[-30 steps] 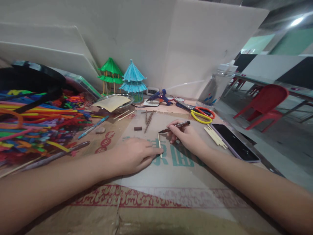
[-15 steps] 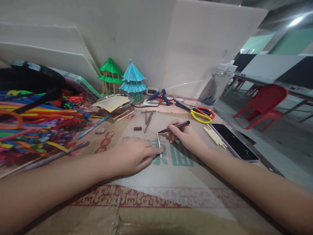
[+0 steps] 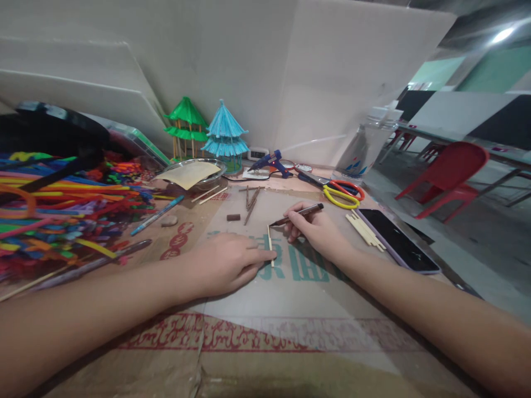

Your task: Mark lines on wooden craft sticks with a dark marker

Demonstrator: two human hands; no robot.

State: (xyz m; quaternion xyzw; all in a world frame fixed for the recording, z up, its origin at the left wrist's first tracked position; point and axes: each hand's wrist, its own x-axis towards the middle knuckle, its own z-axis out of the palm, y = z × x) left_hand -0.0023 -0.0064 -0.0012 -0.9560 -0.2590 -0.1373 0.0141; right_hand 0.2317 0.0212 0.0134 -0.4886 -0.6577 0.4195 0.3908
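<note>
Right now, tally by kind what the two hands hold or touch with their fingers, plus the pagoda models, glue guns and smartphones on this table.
Felt-tip marker, in the right hand: 1
Pale stick, under the left hand: 1
Pagoda models, green and blue: 2
Glue gun: 1
Smartphone: 1
Total: 6
</note>
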